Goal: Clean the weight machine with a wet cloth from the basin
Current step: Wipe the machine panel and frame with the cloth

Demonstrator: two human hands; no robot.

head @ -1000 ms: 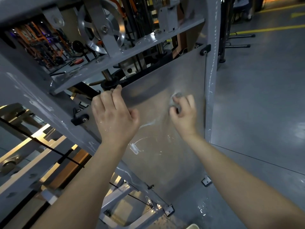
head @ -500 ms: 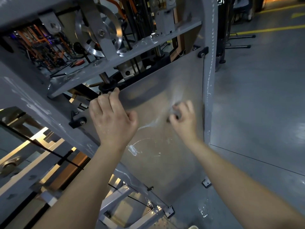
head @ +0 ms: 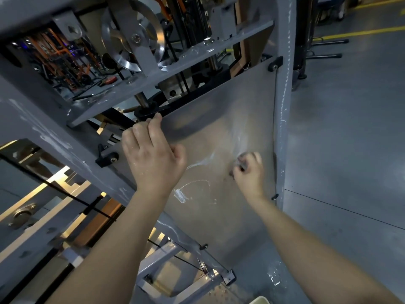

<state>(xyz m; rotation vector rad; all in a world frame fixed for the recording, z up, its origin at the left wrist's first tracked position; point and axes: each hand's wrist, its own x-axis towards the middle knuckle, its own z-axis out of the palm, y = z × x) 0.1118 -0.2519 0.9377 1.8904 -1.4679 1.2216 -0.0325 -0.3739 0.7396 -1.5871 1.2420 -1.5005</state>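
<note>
Both are gripping: my left grip [head: 153, 156] is hooking the panel [head: 219, 227] edge for steadiness; my right grip [head: 248, 172] is pinching the cloth [head: 242, 160], which I judge is needing firm overlapping strokes across the streaks [head: 180, 195].

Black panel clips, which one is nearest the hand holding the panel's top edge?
The clip on the slanted frame bar, right beside the left hand; the other large clip sits at the panel's top right corner.

The scene is dimly lit. Glare is seen on the pulley wheel [head: 133, 38] and a soft sheen on the floor [head: 350, 132]. Straight lines are bowed near the edges. The right hand [head: 249, 173] is blurred.
</note>
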